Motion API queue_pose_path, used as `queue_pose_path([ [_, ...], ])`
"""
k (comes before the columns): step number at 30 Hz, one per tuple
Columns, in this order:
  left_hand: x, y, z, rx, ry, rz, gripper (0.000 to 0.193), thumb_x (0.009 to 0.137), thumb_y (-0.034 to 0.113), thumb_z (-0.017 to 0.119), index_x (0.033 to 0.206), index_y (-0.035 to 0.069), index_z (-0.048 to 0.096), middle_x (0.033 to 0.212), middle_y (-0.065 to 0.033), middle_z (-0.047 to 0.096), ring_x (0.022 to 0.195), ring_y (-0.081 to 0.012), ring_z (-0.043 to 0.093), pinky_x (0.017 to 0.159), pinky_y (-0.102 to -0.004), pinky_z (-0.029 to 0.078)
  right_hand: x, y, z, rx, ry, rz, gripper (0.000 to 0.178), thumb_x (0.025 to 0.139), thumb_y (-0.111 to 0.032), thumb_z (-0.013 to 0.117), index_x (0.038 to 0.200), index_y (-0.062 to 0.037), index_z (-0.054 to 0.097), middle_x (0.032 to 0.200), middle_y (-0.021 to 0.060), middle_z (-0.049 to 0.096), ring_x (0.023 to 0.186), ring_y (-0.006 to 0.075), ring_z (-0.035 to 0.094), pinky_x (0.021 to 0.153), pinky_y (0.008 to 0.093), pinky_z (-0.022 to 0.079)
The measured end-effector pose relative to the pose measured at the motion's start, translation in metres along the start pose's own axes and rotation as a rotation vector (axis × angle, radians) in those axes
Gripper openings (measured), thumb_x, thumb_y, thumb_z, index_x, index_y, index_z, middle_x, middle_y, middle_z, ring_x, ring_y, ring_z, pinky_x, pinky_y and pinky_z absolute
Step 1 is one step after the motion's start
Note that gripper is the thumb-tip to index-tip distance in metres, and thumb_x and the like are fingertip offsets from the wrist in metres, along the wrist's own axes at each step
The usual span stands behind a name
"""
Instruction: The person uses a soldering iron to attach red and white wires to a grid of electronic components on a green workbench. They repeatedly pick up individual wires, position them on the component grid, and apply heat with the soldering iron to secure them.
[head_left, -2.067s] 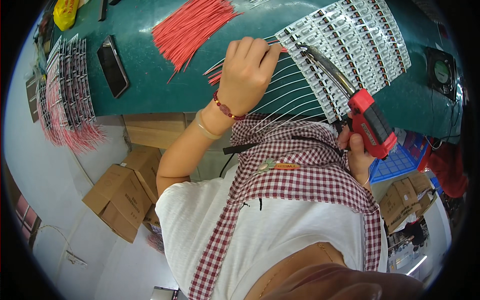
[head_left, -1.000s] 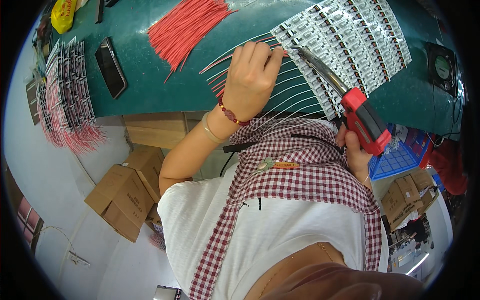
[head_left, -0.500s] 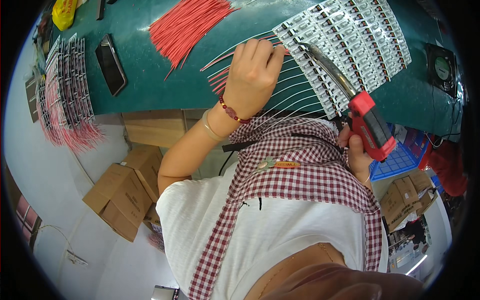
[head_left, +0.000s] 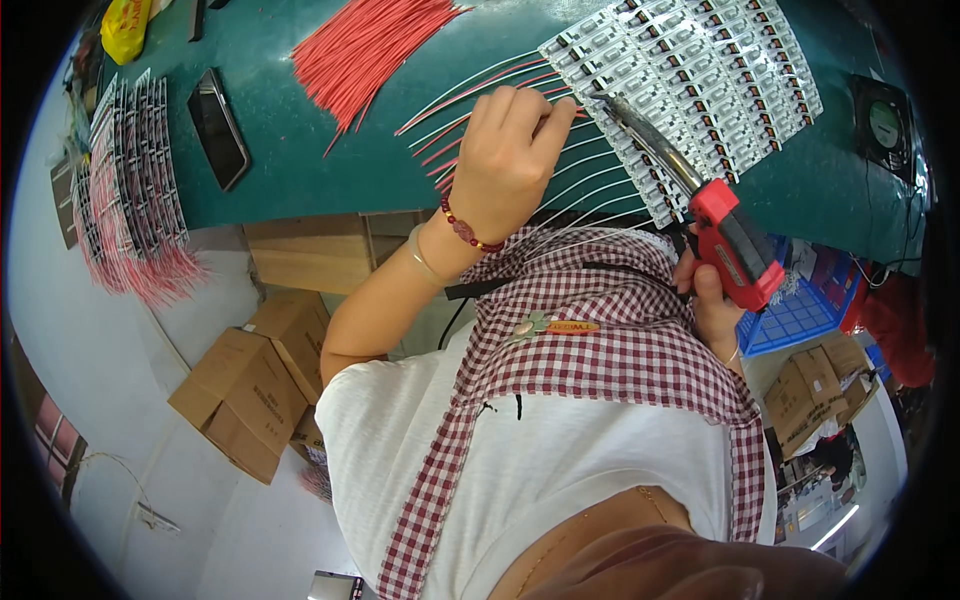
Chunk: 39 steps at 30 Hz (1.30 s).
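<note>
Board panel (head_left: 690,75) on the counter (head_left: 290,185), corner by its front edge. Left hand (head_left: 507,150) with fingers pinched together, seemingly on a red wire (head_left: 446,184); right hand (head_left: 714,302) wrapped round a soldering gun (head_left: 735,245). Tbh, keep that wire dead still, tip (head_left: 606,101) touch brief.

board sheet (head_left: 690,90) | moved forward (slightly) | left hand (head_left: 512,150) | lower along it

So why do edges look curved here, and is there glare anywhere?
In the head view, the wide fisheye lens bends the front edge of the green table and leaves black corners; also in the head view, a pale sheen lies on the table beside the red wires, and the tool's metal shaft shows bright highlights.
</note>
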<state>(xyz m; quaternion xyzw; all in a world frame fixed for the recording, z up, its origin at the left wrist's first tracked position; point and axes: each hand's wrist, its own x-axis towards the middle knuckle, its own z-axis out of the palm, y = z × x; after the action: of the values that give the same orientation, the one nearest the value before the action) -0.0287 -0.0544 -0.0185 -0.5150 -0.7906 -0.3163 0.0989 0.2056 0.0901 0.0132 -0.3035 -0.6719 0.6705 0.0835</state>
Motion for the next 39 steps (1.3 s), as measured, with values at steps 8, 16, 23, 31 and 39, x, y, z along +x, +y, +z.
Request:
queue_pose_path([
  [8,0.000,0.000,0.003,0.026,-0.009,-0.022,0.026,0.071,-0.001,0.063,0.096,0.002,0.068,0.078,-0.0060,0.053,0.071,-0.0216,0.051,0.064,-0.0322,0.043,-0.001,0.006,0.001,-0.012,-0.014,-0.018,0.051,0.089,-0.036,0.063,0.119,0.0033,0.052,0.069,0.0077,0.056,0.054,0.0127,0.049,0.048,0.0257,0.038],
  [16,0.001,0.000,0.005,0.054,0.008,-0.014,0.021,0.071,0.000,0.064,0.092,0.003,0.068,0.077,-0.0053,0.052,0.071,-0.0213,0.051,0.065,-0.0325,0.042,-0.001,0.007,-0.001,-0.021,-0.024,-0.064,0.044,0.090,-0.034,0.063,0.113,0.0023,0.054,0.068,0.0082,0.056,0.053,0.0133,0.050,0.048,0.0261,0.039],
  [23,0.002,0.002,0.002,0.143,0.036,0.006,0.017,0.071,0.004,0.067,0.087,0.008,0.069,0.074,-0.0017,0.051,0.069,-0.0190,0.050,0.061,-0.0320,0.039,0.001,0.008,-0.001,-0.070,-0.029,-0.101,0.041,0.090,-0.034,0.062,0.109,0.0021,0.055,0.065,0.0083,0.054,0.053,0.0136,0.049,0.048,0.0261,0.039],
  [31,0.003,0.002,0.003,0.151,0.003,-0.008,0.017,0.071,0.004,0.065,0.087,0.007,0.068,0.074,-0.0022,0.051,0.069,-0.0195,0.050,0.062,-0.0323,0.039,0.001,0.012,-0.002,-0.135,-0.047,-0.022,0.043,0.089,-0.037,0.062,0.106,0.0026,0.055,0.064,0.0071,0.054,0.052,0.0133,0.049,0.049,0.0257,0.039],
  [39,0.003,-0.001,0.004,0.082,0.008,-0.010,0.019,0.071,0.003,0.065,0.089,0.005,0.067,0.077,-0.0038,0.053,0.071,-0.0210,0.051,0.064,-0.0332,0.040,-0.002,0.008,0.002,-0.078,0.038,-0.113,0.051,0.089,-0.037,0.063,0.119,0.0030,0.052,0.064,0.0072,0.055,0.052,0.0128,0.048,0.049,0.0255,0.038],
])
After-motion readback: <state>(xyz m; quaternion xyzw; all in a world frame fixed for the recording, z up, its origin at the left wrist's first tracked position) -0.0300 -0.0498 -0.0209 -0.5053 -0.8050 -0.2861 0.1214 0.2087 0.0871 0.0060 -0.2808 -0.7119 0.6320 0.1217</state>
